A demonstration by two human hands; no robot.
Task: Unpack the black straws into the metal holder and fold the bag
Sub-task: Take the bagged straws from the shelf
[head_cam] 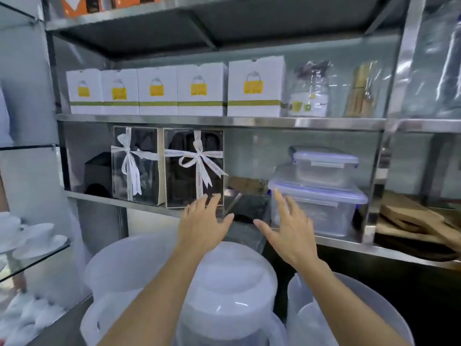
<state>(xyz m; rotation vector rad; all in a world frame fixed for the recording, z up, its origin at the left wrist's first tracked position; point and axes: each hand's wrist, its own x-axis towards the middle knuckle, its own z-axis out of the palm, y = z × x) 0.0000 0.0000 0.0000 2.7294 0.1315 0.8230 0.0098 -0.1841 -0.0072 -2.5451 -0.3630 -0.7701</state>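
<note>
Here, two bare hands reach toward a steel shelf, both spread open and holding nothing. Between them, at the shelf's front edge, stands the rectangular shiny metal holder (245, 211), its long axis seemingly running away from the viewer. The left hand (203, 221) flanks it at nine o'clock, the right hand (287, 226) at three o'clock, both close and about equally near; whether either touches it is unclear. Black straws and their bag cannot be picked out. A ribbon-tied clear gift box (194, 168) stands at the holder's ten o'clock, a stack of clear lidded plastic tubs (321, 193) at two.
</note>
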